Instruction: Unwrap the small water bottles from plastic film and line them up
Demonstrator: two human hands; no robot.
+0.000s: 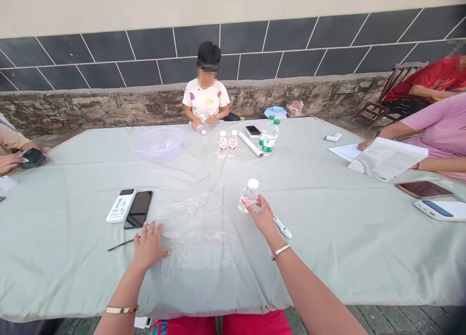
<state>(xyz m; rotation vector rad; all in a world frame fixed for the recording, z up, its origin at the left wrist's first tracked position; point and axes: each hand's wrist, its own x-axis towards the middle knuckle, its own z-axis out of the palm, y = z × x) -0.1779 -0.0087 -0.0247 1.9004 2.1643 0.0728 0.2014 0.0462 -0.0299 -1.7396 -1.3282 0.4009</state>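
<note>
My right hand [260, 213] has its thumb and fingers around the lower part of a small clear bottle [249, 195] with a white cap and a red-and-white label. The bottle stands upright on the cloth, slightly tilted in view. Just behind that hand lies a white utility knife [283, 226], partly covered by the wrist. My left hand [148, 245] rests palm down with fingers spread, beside a crumpled clear plastic bag [198, 238]. A thin black cable [122, 244] runs under its fingers. Above it lie a black phone [139, 209] and a white power bank [121, 206].
Two like bottles [227, 144] stand farther back, near a paper roll [251, 144] and two green-capped bottles [270, 138]. A translucent basin [158, 143] sits back left. A person opposite [206, 99] handles another bottle. People sit at both sides; papers [388, 159] are at right.
</note>
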